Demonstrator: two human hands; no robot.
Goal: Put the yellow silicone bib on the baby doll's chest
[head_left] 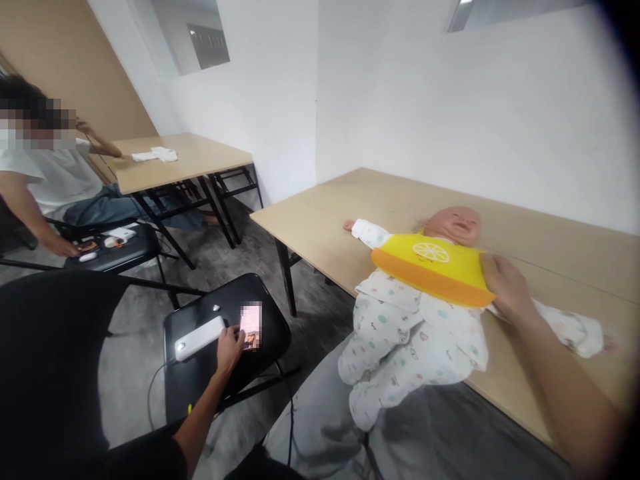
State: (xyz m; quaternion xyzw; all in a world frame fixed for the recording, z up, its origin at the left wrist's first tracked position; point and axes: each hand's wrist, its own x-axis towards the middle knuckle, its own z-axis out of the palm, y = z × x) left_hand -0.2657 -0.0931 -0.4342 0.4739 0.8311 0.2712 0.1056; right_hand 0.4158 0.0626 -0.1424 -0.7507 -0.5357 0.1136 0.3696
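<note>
- Head view: the right hand point(506, 285) rests on the edge of a yellow bib point(434, 263), fingers curled over its corner; whether they pinch it or only press on it I cannot tell.
- The bib has an orange lip and a white lemon-slice print, looks smooth and rubbery, and lies across the chest of a baby doll point(415, 313).
- The doll lies on its back on the pale wooden bench point(320, 220), arms spread, legs hanging over the near edge; its suit is soft white cloth with small coloured dots.
- The left hand point(229, 347) lies open on a phone point(250, 325), fingertips on the screen, holding nothing.
- The phone sits on a glossy black chair seat point(270, 300), just beside a white rounded power bank point(199, 338) with a cable trailing down.
- Well apart to the left, another person point(45, 180) sits between a second bench point(200, 160) with a white cloth point(155, 155) and another black chair point(120, 247).
</note>
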